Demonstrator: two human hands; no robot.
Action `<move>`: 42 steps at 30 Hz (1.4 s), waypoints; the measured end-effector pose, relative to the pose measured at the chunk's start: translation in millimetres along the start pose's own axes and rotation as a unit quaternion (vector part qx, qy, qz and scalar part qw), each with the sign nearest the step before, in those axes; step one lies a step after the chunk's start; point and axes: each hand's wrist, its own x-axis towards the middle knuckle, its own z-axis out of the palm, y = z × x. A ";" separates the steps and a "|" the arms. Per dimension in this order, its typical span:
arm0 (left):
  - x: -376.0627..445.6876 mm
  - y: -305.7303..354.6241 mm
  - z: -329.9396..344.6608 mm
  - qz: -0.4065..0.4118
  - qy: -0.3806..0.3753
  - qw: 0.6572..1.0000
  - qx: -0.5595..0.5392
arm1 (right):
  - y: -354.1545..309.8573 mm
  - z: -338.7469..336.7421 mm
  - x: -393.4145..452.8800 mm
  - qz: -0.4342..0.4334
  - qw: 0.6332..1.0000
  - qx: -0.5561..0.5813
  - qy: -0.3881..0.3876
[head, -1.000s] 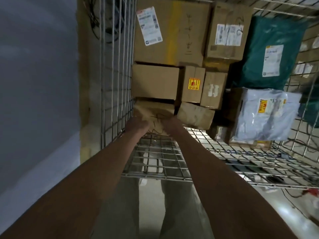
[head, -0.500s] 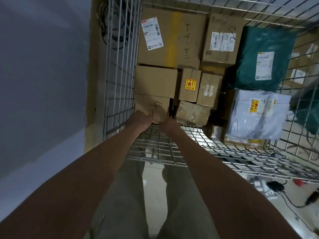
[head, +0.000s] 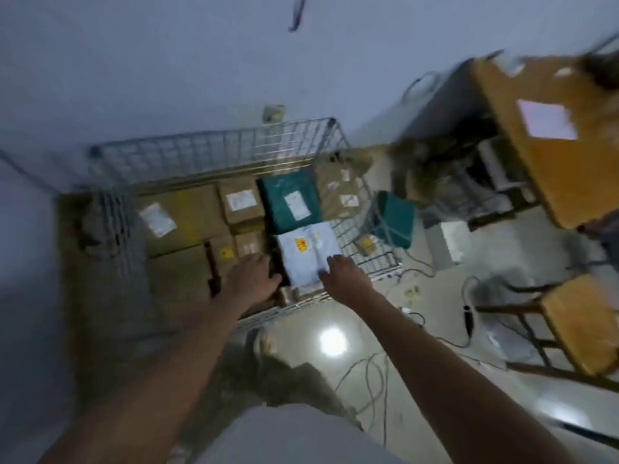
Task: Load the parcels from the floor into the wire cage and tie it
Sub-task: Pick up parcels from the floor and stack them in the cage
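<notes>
**Inspector A:** Boundaries and clearance?

**Inspector B:** The wire cage (head: 214,152) stands against a pale wall, its left mesh panel tight to it. The near side is low, and both arms reach over it. To the right the floor (head: 418,329) is open but strewn with loose cables (head: 368,373). A wooden table (head: 562,155) and a wooden stool (head: 582,323) stand well apart on the right.

**Inspector A:** Condition of the parcels?

**Inspector B:** They lie packed inside the cage: a large cardboard box (head: 181,219) with a white label at the left, smaller cartons beside it, a green mailer bag (head: 289,199) at the rear, and a white mailer bag (head: 306,252) with a yellow sticker in front of it. A second green parcel (head: 393,217) sits outside the cage, just beside its right mesh. The frame is blurred.

**Inspector A:** Hands?

**Inspector B:** The left hand (head: 249,277) lies spread, fingers loose, on the cartons. The right hand (head: 341,274) rests at the near edge of the white mailer; whether it grips, I cannot tell.

**Inspector A:** Change from half a second ago?

**Inspector B:** Both hands have left the small marked carton at the left and shifted right. The view has pulled back, and the whole cage and the room now show.
</notes>
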 end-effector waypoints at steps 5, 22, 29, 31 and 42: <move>-25.4 139.3 25.0 0.130 -0.021 0.990 0.052 | 117.3 -35.7 -113.5 0.119 0.979 0.125 0.112; -66.6 476.8 162.4 0.123 -0.060 0.979 0.148 | 426.2 37.4 -210.9 0.210 0.937 0.274 0.047; -24.0 498.9 155.8 0.046 -0.064 0.989 0.123 | 479.2 11.1 -143.4 0.159 0.949 0.273 0.001; 0.5 503.0 148.4 0.037 -0.065 0.989 0.131 | 491.9 -7.7 -118.2 0.138 0.950 0.280 -0.006; 174.1 573.4 59.8 0.030 -0.053 0.996 0.063 | 580.0 -135.8 9.0 0.118 0.979 0.165 0.008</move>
